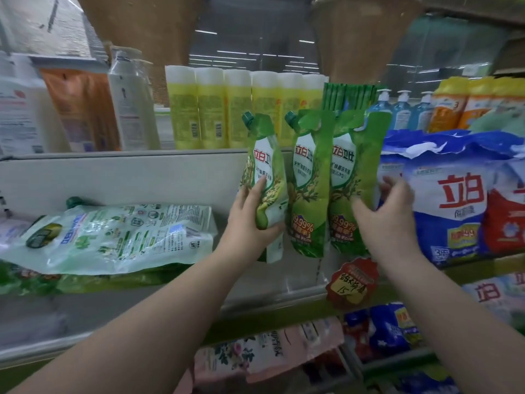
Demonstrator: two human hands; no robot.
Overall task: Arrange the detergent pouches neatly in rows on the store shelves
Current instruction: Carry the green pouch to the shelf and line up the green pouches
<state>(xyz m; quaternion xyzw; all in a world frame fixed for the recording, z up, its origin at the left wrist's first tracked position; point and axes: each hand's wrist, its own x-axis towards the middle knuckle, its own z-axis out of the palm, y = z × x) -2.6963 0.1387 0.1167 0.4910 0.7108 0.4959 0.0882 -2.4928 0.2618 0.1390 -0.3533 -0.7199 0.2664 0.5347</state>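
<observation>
Three green spouted detergent pouches stand upright side by side at the middle shelf's right part. My left hand grips the left pouch by its lower half, turned slightly sideways. The middle pouch stands between my hands. My right hand wraps the right edge of the right pouch, fingers behind it. To the left, a pale green pouch lies flat on top of more green pouches.
The shelf's front lip carries a red price tag. Blue and red washing-powder bags press against the right pouch. Yellow bottles and pump bottles fill the shelf above. Floral packs sit below.
</observation>
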